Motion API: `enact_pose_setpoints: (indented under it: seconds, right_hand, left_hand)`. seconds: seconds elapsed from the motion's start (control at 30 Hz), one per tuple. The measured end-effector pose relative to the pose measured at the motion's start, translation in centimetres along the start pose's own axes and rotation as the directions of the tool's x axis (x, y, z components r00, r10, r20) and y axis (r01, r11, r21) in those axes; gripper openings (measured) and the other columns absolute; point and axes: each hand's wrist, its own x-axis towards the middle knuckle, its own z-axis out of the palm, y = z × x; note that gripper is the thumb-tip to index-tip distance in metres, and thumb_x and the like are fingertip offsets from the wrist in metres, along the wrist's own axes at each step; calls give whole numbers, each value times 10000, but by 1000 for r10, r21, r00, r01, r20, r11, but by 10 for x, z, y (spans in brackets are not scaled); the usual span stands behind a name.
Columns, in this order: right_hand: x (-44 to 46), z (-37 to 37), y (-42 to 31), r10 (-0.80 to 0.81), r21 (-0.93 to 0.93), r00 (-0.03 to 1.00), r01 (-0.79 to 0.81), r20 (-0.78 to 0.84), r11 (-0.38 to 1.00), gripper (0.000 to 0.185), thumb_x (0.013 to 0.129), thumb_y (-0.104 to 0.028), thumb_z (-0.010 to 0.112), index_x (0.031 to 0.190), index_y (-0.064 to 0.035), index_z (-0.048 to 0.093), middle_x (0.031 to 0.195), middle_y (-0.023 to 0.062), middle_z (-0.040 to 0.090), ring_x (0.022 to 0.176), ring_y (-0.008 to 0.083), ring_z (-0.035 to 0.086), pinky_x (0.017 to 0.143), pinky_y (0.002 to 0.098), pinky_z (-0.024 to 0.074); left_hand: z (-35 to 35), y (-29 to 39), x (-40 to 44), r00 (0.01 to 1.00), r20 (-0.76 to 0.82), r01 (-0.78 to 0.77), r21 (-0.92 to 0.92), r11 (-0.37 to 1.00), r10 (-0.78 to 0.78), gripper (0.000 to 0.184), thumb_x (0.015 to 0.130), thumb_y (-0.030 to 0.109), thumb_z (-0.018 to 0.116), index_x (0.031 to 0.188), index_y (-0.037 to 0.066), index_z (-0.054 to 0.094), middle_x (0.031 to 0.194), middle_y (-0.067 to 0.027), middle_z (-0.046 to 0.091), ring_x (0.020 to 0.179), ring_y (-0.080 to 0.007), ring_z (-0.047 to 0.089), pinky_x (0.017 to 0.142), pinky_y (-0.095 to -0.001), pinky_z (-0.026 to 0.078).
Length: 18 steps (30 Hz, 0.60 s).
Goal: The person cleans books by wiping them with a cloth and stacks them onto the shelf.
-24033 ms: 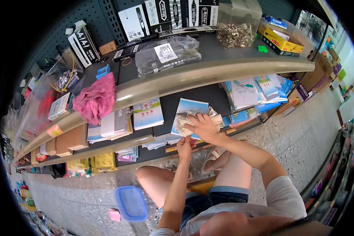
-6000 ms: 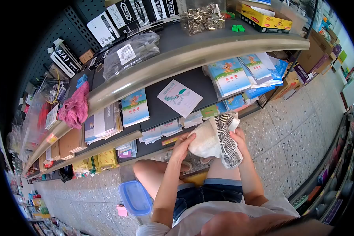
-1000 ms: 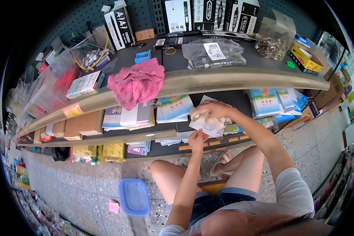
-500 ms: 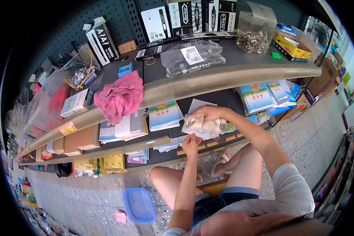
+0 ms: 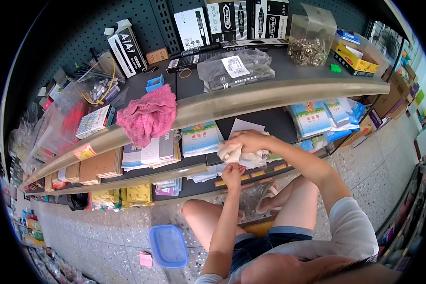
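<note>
My right hand (image 5: 249, 141) presses a crumpled off-white cloth (image 5: 229, 153) onto a white booklet or sheet (image 5: 247, 125), which sticks out above the hand over the lower shelf. Its fingers are bent over the cloth. Just below, my left hand (image 5: 232, 177) pinches the near edge of the same white sheet, close to the cloth. The sheet's middle is hidden under cloth and hand. A stack of blue-and-white exercise books (image 5: 201, 140) lies to the left of it.
A pink towel (image 5: 148, 116) hangs over the upper shelf's edge (image 5: 279, 96). Bagged exercise books (image 5: 312, 118) lie to the right. Above are marker boxes (image 5: 190, 29), a bagged pack of pens (image 5: 236, 70) and a bin of metal clips (image 5: 310, 52). A blue basin (image 5: 168, 246) sits on the floor.
My right hand has slid the cloth left and slightly towards me across the white sheet. My left hand keeps its pinch at the edge. The whole view has shifted a little.
</note>
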Motion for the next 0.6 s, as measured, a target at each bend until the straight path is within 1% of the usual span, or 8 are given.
enact_pose_setpoints:
  seconds: [0.03,0.13,0.23,0.27,0.37,0.4,0.53,0.6]
  right_hand:
    - [-2,-1,-8,13,2,999,-13,34,1000,606,691,-86,650,1279,-198,551,1178,90,595,1108,297,551,894,408,463]
    - [7,-17,8,132,23,986,-135,105,991,526,764,-143,616,1281,-208,547,1203,81,583,1111,293,553,915,405,455]
    - [15,-14,42,213,-113,976,-215,-35,970,460,822,-222,576,1281,-229,544,1197,72,591,1105,291,557,924,394,456]
    - [14,-20,44,323,-144,946,-325,-37,935,456,826,-303,584,1278,-261,543,1184,62,602,1107,298,555,937,401,452]
    - [14,-25,60,419,-217,906,-421,-54,881,494,795,-332,618,1280,-283,538,1187,63,596,1075,313,570,909,426,464]
    - [11,-24,55,324,-242,939,-343,-117,908,540,753,-345,650,1279,-287,540,1200,59,583,1033,316,589,862,425,485]
    - [6,-16,26,267,-253,960,-279,-82,926,522,755,-253,642,1269,-282,554,1119,52,589,1003,284,603,832,407,490]
    - [-5,-6,17,61,-146,996,-71,-69,987,518,761,-210,629,1270,-275,555,1100,49,586,1008,276,602,835,411,491]
  left_hand:
    - [-1,-1,1,1000,3,-4,0,1000,4,271,947,197,567,805,-27,629,728,-71,650,641,-118,636,598,-232,543]
    - [-3,2,0,1000,31,4,47,999,-5,257,954,195,547,864,-36,614,793,-108,661,711,-172,670,644,-255,556]
    - [-1,8,-2,999,25,33,89,995,-35,263,956,202,544,878,-40,610,806,-115,661,721,-184,674,644,-258,555]
    - [0,9,-2,999,22,27,93,995,-29,266,955,207,545,880,-40,610,807,-116,661,723,-185,674,645,-259,555]
    - [-2,7,-2,1000,3,17,91,996,-18,288,950,228,553,861,-39,614,785,-110,656,698,-179,670,618,-251,552]
    - [-2,8,-1,1000,-1,14,83,996,-14,304,947,239,559,839,-38,620,760,-104,654,671,-169,665,590,-242,548]
    - [-3,25,0,993,-59,109,47,993,-106,357,933,279,575,805,-52,613,735,-121,650,655,-172,671,551,-241,552]
    - [-5,42,-9,990,-49,137,182,974,-131,364,925,274,586,788,-63,599,743,-140,651,657,-187,677,547,-250,560]
